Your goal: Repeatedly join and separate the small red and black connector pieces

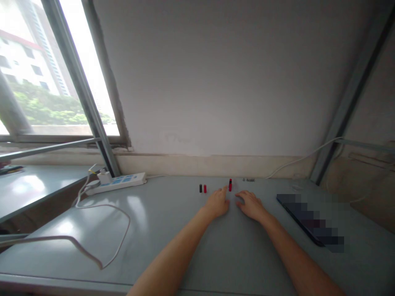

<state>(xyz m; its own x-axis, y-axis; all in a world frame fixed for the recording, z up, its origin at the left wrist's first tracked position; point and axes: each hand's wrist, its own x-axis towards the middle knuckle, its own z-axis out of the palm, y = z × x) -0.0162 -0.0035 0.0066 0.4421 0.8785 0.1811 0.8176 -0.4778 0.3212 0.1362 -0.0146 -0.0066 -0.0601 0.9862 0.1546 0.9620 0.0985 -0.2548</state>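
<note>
On the grey table, a small black cylinder stands beside a red one, left of my hands. A red and black piece stands farther right, just beyond the fingertips. My left hand is nearest to that piece, its index finger pointing at its base; whether they touch is unclear. My right hand rests low over the table with fingers apart and nothing in them. Several tiny dark metallic pieces lie in a row near the wall, beyond my right hand.
A white power strip with a plug lies at the back left, its cable looping across the left side. A dark flat device, partly pixelated, lies on the right. Metal posts rise at both back corners.
</note>
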